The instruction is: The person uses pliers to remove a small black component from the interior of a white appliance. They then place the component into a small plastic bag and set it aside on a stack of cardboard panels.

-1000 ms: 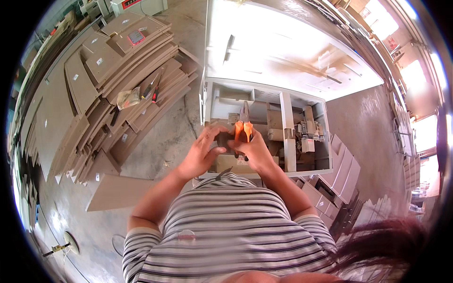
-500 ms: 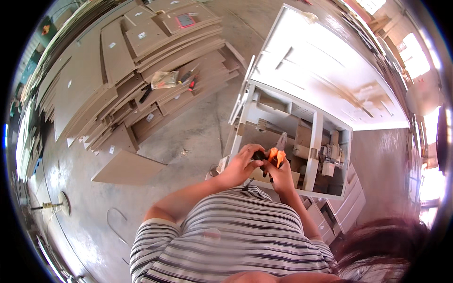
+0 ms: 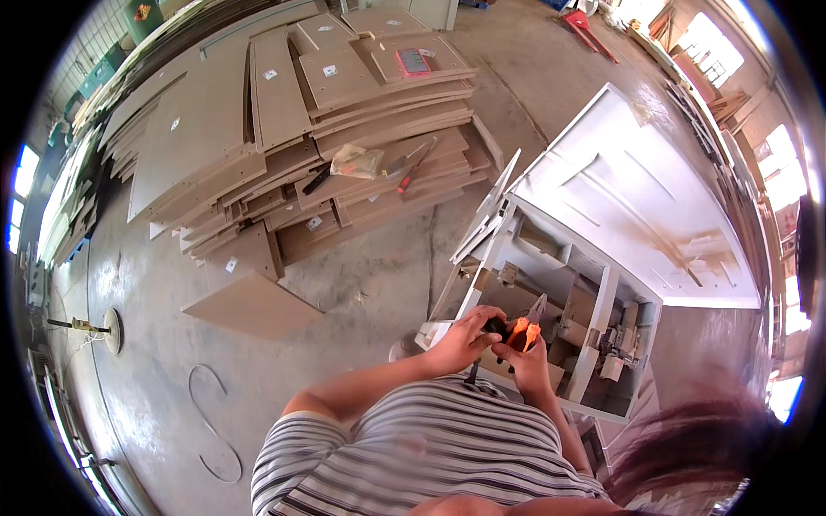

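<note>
My right hand (image 3: 531, 365) is closed round a pair of pliers (image 3: 524, 334) with orange and black handles, their metal jaws pointing up and away from me. Close beside it, my left hand (image 3: 461, 342) pinches a small black object (image 3: 495, 327) whose kind I cannot make out. The two hands nearly meet in front of my waist. Beyond and beneath them stands an open cabinet-like box (image 3: 589, 230) with pale walls, holding brown pieces and grey hardware (image 3: 621, 342).
A large white panel (image 3: 628, 206) leans up behind the box. At the left lie stacked brown boards (image 3: 194, 142), bearing screwdrivers (image 3: 416, 165), a plastic bag (image 3: 357, 162) and a red-edged phone-like object (image 3: 412, 62). One board (image 3: 251, 303) and a bent wire (image 3: 206, 421) rest on the floor.
The view has tilted up, so the boards, box and hands sit lower and further right in the picture. Both hands keep their holds on the pliers and the black object.
</note>
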Tool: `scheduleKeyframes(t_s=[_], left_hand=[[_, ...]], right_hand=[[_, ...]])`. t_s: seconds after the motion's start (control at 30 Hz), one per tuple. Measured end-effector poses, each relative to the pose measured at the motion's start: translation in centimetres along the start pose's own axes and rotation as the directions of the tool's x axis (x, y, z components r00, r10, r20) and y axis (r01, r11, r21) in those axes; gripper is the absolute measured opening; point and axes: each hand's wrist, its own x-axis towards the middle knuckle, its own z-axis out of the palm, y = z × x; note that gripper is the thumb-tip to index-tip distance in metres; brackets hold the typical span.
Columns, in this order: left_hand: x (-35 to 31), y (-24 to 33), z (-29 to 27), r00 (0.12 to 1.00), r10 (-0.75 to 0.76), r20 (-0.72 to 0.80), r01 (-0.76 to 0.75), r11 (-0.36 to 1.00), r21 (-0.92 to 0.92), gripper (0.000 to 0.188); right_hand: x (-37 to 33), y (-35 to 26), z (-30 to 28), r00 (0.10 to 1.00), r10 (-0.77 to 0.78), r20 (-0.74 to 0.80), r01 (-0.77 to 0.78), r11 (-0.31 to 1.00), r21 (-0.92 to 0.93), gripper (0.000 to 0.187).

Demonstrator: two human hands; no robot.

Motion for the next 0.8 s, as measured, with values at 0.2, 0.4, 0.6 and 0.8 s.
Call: scheduleKeyframes(t_s=[0.2,0.4,0.6,0.8], left_hand=[[0.1,-1.7,-0.4,0.999,-0.035,0.019,0.038,0.992,-0.119,0.036],[0.3,-2.6,-1.0,0.993,-0.111,0.039,0.114,0.990,-0.082,0.044],[0.4,-3.8,-3.4,0.944,-0.312,0.110,0.330,0.911,-0.246,0.038],[5.0,-21.7,-21.9,0.613,-0.483,-0.625,0.625,0.781,0.009,0.016]], right_hand=[[1.0,0.1,0.4,0.999,0.024,0.029,-0.023,0.999,-0.037,0.028],[3.2,-0.2,-0.9,0.975,0.098,0.198,-0.104,0.994,0.019,0.033],[6.2,1.0,-2.5,0.894,0.268,0.358,-0.331,0.935,0.128,0.039],[8.3,3.7,-1.9,0.887,0.355,0.294,-0.412,0.897,0.158,0.037]])
